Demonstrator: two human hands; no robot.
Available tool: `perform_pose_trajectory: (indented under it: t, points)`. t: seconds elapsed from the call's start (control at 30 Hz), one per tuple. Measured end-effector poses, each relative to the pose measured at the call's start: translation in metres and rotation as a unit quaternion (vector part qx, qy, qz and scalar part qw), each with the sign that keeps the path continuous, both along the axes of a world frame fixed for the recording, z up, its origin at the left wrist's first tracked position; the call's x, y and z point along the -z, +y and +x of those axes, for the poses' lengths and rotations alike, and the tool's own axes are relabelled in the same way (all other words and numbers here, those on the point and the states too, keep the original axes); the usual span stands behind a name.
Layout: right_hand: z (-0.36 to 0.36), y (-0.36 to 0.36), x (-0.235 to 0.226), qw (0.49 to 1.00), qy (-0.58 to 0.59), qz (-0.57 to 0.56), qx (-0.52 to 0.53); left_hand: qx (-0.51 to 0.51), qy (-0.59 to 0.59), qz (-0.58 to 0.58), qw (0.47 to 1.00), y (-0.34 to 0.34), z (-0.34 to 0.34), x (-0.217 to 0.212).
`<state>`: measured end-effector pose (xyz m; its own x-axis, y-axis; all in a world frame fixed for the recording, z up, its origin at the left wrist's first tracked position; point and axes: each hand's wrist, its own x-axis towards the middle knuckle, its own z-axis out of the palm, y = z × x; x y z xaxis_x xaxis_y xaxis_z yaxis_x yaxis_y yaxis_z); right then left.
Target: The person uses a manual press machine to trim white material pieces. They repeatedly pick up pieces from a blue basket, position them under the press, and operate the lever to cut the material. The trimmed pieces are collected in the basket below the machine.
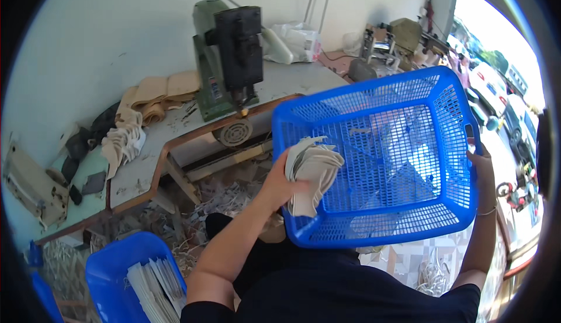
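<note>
A blue plastic basket point(374, 238) with slotted walls hangs tilted in front of me. My right hand point(480, 165) grips its right side by the handle slot. Over the basket's left end, my left hand point(283, 184) is closed around a stack of pale, curved cut pieces point(312, 174), their material too unclear to name. The stack overlaps the basket's left wall from my view, and whether it touches that wall I cannot tell. Through the mesh bottom the light floor shows.
A green machine point(213, 60) with a black head stands on the worktable point(137, 174). Beige rolled sheets point(166, 89) and white curved pieces point(124, 139) lie left of it. At lower left, a blue tub point(108, 264) holds pale stacked strips. Scraps litter the floor.
</note>
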<state>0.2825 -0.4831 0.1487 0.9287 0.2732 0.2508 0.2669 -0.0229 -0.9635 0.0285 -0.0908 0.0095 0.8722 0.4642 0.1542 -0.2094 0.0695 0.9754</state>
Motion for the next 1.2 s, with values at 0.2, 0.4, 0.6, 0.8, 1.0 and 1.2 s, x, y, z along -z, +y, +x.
perform_pose_trajectory:
  t: [0.2, 0.4, 0.6, 0.8, 1.0, 1.2]
  points:
    - [0.039, 0.093, 0.041, 0.965, 0.084, -0.204, -0.143, -0.163, 0.110, 0.263, 0.945, 0.095, -0.017, 0.027]
    - [0.029, 0.171, 0.121, 0.933, 0.213, -0.198, -0.214, -0.196, 0.360, 0.306, 0.859, 0.120, -0.063, 0.075]
    - [0.037, 0.231, 0.140, 0.942, 0.155, -0.153, -0.255, -0.260, 0.387, 0.343, 0.816, 0.126, -0.079, 0.128]
    - [0.014, 0.264, 0.127, 0.941, 0.084, -0.224, -0.238, -0.364, 0.341, 0.351, 0.793, 0.151, -0.083, 0.153]
    - [0.020, 0.269, 0.126, 0.951, 0.064, -0.229, -0.196, -0.462, 0.120, 0.469, 0.743, 0.190, -0.102, 0.063]
    - [0.038, 0.270, 0.145, 0.948, 0.061, -0.231, -0.212, -0.638, 0.471, 0.268, 0.547, 0.310, -0.193, -0.062]
